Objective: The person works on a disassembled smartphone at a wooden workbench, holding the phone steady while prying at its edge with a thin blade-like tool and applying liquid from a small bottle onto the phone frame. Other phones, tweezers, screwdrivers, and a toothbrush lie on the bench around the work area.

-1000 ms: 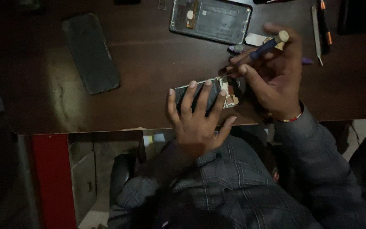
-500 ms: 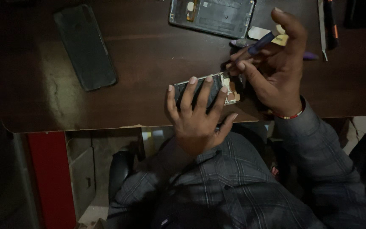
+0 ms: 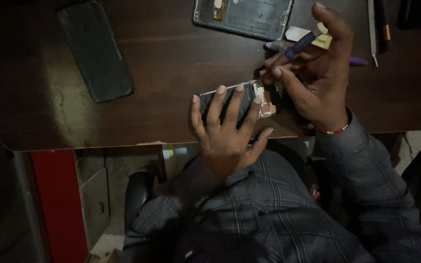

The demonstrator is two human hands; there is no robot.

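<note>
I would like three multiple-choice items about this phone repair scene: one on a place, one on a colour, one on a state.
1. Where does the dark flat phone lie?
A. far to the left of the hands
B. under the left hand
C. on the floor

2. What colour is the wristband on the right hand?
A. green
B. red
C. white

3. The opened phone is
A. pressed down by the left hand
B. lifted in the air
C. untouched

Answers: 1 A, it lies alone on the table; 2 B, red beads show; 3 A, fingers spread over it while the screwdriver touches its corner.

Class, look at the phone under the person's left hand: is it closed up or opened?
Opened. The phone under the left hand shows bare inner parts at its right end, where the right hand points a screwdriver.
</note>
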